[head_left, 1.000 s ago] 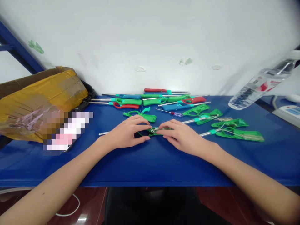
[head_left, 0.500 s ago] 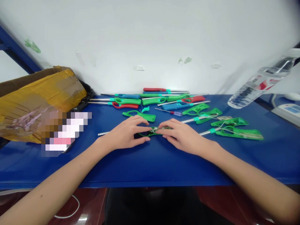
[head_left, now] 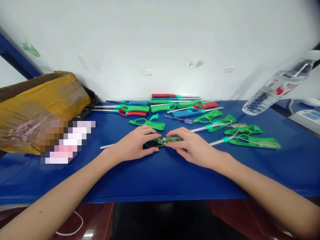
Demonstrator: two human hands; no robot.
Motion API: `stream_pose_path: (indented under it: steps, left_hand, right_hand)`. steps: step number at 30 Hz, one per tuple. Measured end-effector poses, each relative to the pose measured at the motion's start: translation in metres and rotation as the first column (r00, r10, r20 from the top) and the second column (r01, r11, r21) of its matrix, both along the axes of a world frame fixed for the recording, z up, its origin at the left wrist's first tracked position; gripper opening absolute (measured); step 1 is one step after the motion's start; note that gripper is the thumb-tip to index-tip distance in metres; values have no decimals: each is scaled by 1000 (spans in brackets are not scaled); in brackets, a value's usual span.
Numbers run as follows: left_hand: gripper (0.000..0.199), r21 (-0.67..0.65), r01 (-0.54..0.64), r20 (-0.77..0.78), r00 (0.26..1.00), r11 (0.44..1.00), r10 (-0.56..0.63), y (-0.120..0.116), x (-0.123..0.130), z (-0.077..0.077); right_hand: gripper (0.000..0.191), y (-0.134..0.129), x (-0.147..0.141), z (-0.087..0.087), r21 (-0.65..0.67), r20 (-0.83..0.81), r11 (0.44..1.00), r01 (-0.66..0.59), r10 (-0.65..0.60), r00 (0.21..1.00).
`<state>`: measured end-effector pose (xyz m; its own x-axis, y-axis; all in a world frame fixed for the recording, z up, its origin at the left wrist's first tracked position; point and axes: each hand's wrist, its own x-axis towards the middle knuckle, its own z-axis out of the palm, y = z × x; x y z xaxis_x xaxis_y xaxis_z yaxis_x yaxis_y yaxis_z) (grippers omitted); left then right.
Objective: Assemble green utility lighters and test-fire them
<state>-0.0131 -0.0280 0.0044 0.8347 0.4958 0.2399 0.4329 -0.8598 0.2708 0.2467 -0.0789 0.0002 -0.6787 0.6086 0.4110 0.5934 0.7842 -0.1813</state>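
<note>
An opened green lighter shell [head_left: 162,141] with a clear inner tube and thin white wires lies on the blue table between my hands. My left hand [head_left: 136,142] grips its left part between thumb and fingers; a metal rod [head_left: 107,146] sticks out to the left. My right hand [head_left: 190,145] holds the right part, fingertips on the clear tube. Just behind my left hand rests a green half shell [head_left: 150,123], with a small turquoise piece [head_left: 154,117] beyond it. A purple-handled screwdriver [head_left: 186,121] lies behind my right hand.
Assembled red, green and blue lighters [head_left: 133,108] are piled along the wall. Opened green lighters [head_left: 255,141] lie at the right. A water bottle [head_left: 277,87] stands farther right, near a white device [head_left: 308,117]. A taped cardboard box [head_left: 42,110] and a blurred-out object [head_left: 68,141] occupy the left.
My right fingers have shifted slightly on the shell, and more of the clear tube shows. The view has moved a little; my left hand keeps nearly the same pose.
</note>
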Motion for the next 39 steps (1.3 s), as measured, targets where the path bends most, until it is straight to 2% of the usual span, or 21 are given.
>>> stream_pose_path:
  steps: [11, 20, 26, 34, 39]
  left_hand:
    - [42, 31, 33, 49, 998, 999, -35, 0, 0, 0]
    - [43, 109, 46, 55, 997, 993, -53, -2, 3, 1]
    - [44, 118, 42, 46, 998, 992, -48, -2, 2, 1]
    - [48, 77, 49, 58, 997, 996, -53, -3, 5, -4]
    - [54, 7, 34, 40, 999, 999, -35, 2, -2, 5]
  right_hand:
    - [22, 0, -2, 0, 13, -88, 1000, 24, -22, 996]
    - [32, -1, -4, 0, -4, -29, 1000, 13, -13, 999]
    - [30, -1, -4, -2, -60, -2, 998, 4, -4, 1000]
    - [29, 1, -4, -2, -119, -3, 993, 8, -8, 1000]
    - [29, 1, -3, -1, -115, 12, 993, 10, -9, 1000]
